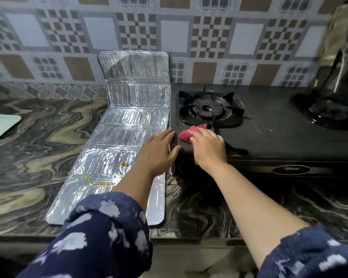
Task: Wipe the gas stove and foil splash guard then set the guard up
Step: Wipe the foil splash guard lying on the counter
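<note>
Where the dark, swirl-veined stone counter (28, 149) meets a wall papered in grey, white and brown checker squares (209, 37), a black gas stove (279, 141) sits at the right with its left burner (208, 109) plainly in view and a second burner (327, 113) blurred toward the edge. The right hand (208, 149) presses a bunched red cloth (189, 133) onto the stove's front left corner, fingers curled over it. The left hand (159, 151) lies flat and open, holding nothing, its fingertips on the stove's left edge. Just left of the stove the foil splash guard (121, 153) lies unfolded on the counter, its far panels bent up against the wall, with yellow-orange smears (125, 163) on the near panels. A pale green board-like thing (0, 125) shows at the far left.
</note>
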Demonstrator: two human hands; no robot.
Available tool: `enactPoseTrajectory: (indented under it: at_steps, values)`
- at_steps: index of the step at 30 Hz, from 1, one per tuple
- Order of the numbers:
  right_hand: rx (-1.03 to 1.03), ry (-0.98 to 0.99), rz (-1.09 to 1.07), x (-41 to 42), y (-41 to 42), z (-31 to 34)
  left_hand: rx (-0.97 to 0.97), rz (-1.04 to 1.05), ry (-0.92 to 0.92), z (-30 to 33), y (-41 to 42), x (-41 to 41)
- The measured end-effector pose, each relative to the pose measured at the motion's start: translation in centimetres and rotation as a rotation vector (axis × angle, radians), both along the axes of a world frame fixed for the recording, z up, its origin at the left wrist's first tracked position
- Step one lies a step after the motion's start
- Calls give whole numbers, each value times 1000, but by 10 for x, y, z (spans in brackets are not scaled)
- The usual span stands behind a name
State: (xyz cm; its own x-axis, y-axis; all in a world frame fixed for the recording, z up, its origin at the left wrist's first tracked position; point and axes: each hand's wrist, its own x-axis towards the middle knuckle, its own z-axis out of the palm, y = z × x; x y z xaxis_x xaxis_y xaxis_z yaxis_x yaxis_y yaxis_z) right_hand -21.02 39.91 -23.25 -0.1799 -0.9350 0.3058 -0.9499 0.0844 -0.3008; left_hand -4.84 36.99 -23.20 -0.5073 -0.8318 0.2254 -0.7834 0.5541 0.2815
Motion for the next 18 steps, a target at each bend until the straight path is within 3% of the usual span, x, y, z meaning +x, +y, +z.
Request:
enactPoseTrajectory:
  at_steps: [4,7,12,18]
  values:
    - [-7,-93,194,53,-13,16,25,88,-5,-6,2,45]
    - [31,-48,344,99,-18,11,73,202,-36,-18,7,88]
    - [172,-95,466,166,-7,-39,216,392,-90,-52,22,162]
    - [204,-106,571,238,-1,-95,342,592,-219,-99,49,235]
